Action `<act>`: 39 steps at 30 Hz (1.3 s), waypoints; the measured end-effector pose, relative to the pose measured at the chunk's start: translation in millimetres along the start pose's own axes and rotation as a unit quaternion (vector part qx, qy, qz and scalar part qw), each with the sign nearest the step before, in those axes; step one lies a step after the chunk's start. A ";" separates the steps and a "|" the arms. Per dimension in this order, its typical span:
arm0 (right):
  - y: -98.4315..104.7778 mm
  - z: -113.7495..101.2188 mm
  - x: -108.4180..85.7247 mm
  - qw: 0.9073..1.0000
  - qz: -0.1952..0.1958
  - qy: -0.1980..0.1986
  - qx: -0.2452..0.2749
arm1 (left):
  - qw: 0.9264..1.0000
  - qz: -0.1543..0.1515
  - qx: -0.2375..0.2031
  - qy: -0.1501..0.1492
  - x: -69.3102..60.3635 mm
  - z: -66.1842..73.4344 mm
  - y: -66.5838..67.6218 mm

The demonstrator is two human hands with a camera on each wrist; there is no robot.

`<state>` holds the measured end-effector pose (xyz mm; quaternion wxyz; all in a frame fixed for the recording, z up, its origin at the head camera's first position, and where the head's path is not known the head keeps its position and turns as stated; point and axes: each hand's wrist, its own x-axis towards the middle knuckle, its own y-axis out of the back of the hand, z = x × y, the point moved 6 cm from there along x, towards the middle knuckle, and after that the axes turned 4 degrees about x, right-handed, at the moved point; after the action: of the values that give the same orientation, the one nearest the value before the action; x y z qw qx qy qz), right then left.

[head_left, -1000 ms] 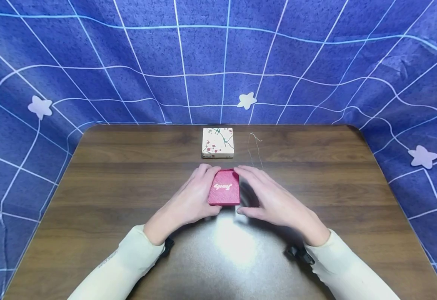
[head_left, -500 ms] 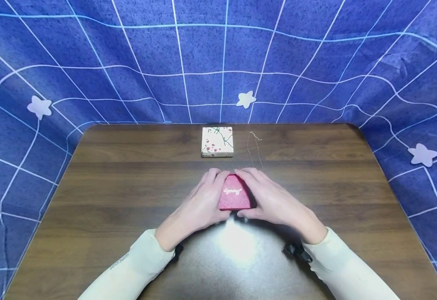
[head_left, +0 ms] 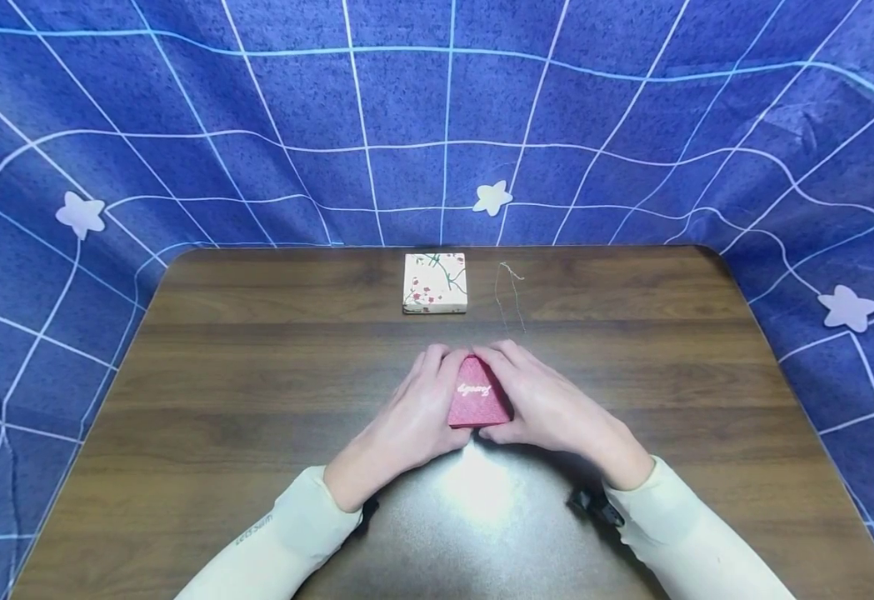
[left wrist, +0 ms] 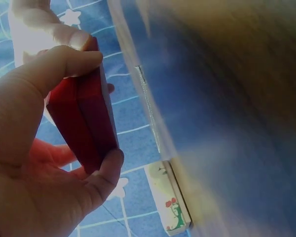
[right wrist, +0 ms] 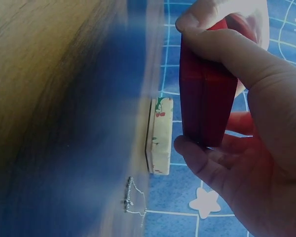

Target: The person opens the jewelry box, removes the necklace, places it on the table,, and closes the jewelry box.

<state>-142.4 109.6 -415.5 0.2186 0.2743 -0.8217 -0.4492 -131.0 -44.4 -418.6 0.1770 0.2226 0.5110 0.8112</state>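
lower centre: your left hand (head_left: 423, 410) and right hand (head_left: 545, 402) grip the red box (head_left: 479, 407); likely light, stiff; hold opposite edges.

– Where is the light landing hardest?
– In the head view, white glare is burning on the table (head_left: 257, 371), just below the left hand (head_left: 417, 410) and right hand (head_left: 545, 402), and dark shadows are lying beneath both.
– And the blue cloth (head_left: 407, 100)?
– It is showing brightly, its lines curving toward the sides; whether the lens is bending them, I'm not managing to tell.
– How are the wrist views looking?
– They are looking dimmer and hazier. The table is blurring and carrying a bluish sheen, while the red box (head_left: 477, 402) is sitting in deep shadow.
– Is anything washing out?
– Part of the right hand is bleaching out in the left wrist view.
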 end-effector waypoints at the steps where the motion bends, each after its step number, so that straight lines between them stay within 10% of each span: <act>1: 0.0 0.3 -0.2 1.000 0.001 0.001 0.001 | 1.000 0.000 -0.003 -0.001 -0.3 0.1 -0.3; 39: 10.2 7.1 1.9 0.998 0.004 -0.007 0.057 | 0.986 -0.001 -0.169 -0.008 -10.0 -26.6 2.8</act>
<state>-150.7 117.3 -410.1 0.1990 0.2801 -0.8486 -0.4022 -137.2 -70.6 -428.0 0.2172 0.1955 0.3650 0.8839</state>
